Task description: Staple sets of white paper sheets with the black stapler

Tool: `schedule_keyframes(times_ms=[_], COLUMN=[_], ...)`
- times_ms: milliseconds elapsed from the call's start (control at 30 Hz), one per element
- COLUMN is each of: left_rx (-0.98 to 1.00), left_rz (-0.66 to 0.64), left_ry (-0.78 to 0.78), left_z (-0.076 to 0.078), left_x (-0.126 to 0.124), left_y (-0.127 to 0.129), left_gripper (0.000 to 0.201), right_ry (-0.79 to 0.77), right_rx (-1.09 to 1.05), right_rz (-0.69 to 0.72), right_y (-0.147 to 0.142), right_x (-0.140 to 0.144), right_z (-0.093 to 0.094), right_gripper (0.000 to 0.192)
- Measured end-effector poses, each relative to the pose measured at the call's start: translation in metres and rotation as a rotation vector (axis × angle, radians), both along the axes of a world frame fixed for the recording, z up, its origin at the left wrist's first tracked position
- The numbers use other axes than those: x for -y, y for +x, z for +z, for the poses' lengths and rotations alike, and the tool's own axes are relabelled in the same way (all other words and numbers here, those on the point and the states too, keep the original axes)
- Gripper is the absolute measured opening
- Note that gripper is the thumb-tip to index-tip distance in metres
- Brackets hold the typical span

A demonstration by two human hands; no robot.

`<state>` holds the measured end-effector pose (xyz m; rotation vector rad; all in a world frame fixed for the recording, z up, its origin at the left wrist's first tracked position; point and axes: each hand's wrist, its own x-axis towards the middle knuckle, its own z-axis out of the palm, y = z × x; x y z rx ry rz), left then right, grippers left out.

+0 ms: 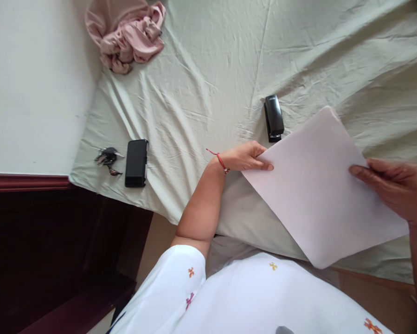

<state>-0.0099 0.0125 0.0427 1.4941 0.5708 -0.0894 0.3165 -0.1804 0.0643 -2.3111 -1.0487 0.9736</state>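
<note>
- A sheet of white paper is held over the near edge of a bed, tilted so that one corner points away from the person.
- The left hand is closed on the left corner of the paper, with the fingers laid on top; a red thread is worn at the wrist.
- The right hand is closed on the right edge, and the fingers are spread over the sheet.
- A black stapler is seen just beside the far edge of the paper.
- A black phone and keys are placed near the left edge of the bed.
- A pink cloth is bunched in the far corner.
</note>
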Motion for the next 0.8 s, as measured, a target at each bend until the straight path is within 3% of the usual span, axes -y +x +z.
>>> schedule_keyframes(times_ms=[200, 433, 600, 800], left_rx=[0.075, -0.033, -0.125, -0.092], left_rz=[0.280, 0.641, 0.771, 0.839], left_ry=[-0.017, -0.057, -0.007, 0.065], left_z=[-0.003, 0.004, 0.010, 0.007], left_x=[-0.007, 0.001, 0.008, 0.014], left_y=[0.000, 0.017, 0.028, 0.035], left_gripper=[0.029, 0.016, 0.019, 0.017], right_ry=[-0.113, -0.137, -0.138, -0.113], right_rx=[-0.268, -0.357, -0.335, -0.363], right_rz=[-0.267, -0.396, -0.395, -0.417], right_y=[0.009, 0.013, 0.014, 0.013], right_x=[0.002, -0.006, -0.007, -0.004], right_z=[-0.017, -0.022, -0.023, -0.024], right_gripper=[0.043, 0.037, 0.037, 0.033])
